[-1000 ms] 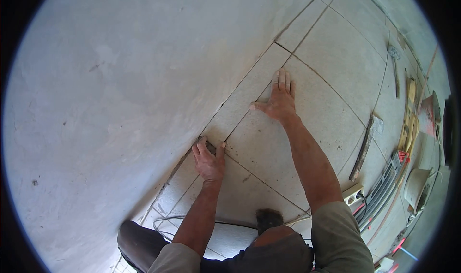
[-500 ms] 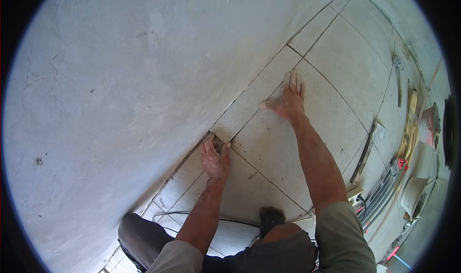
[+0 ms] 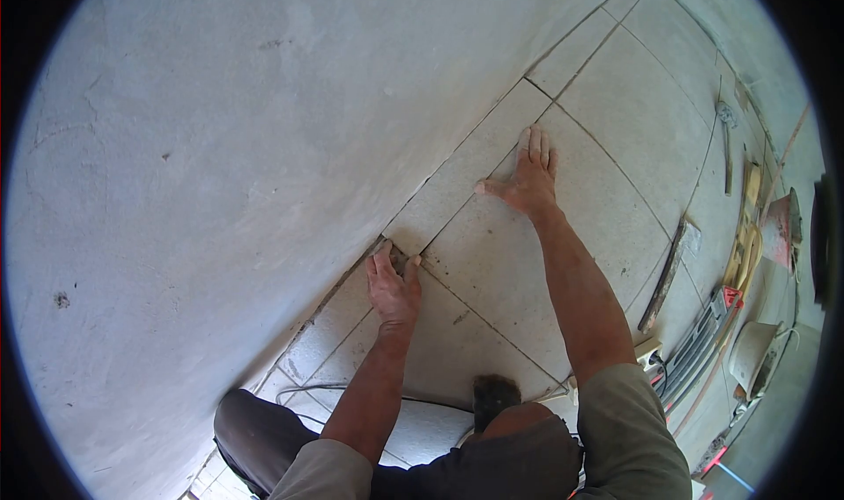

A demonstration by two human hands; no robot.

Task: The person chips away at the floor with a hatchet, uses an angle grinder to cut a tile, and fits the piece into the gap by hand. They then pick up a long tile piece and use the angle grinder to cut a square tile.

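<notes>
Along the wall, a narrow floor tile lies in the border row, beside a large floor tile. My left hand rests at the near end of the narrow tile. Its thumb and fingers are apart, with the fingertips at the tile's end edge. Between them a small dark gap with rough material shows. Farther along, my right hand lies flat with fingers spread over the large tile by the joint, its thumb reaching the joint with the narrow tile.
A plastered wall rises on the left. To the right lie a hammer, a dusty bar, a tile cutter and wooden strips. Buckets stand beyond. A black cable crosses the floor near my knees.
Both hands keep the same places on the tiles. Only the camera view has shifted slightly.
</notes>
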